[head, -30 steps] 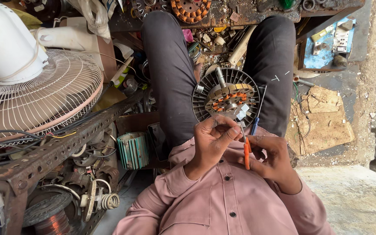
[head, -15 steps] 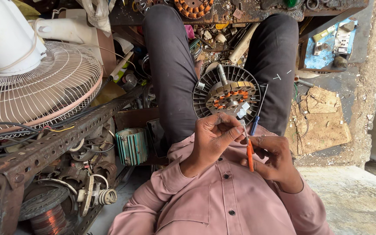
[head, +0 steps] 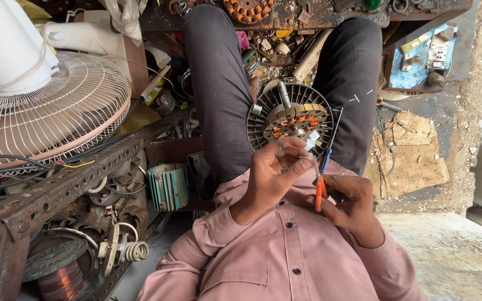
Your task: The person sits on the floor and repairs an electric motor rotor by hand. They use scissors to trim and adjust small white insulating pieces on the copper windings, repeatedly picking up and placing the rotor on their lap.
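Hands have barely shifted over the last second: the left hand (head: 277, 170) keeps pinching a thin wire between narrow fingers (head: 294, 161), while the right hand (head: 352, 203) stays wrapped around orange-handled scissors (head: 319, 189), blades up, so the trimming looks to be ongoing. The finned motor stator (head: 292, 118) rests between the knees at twelve o'clock from the hands. At nine o'clock stand a rusty metal rack (head: 57, 189) and a caged fan (head: 46, 111); torn cardboard (head: 411, 156) lies on the gritty floor at three o'clock.
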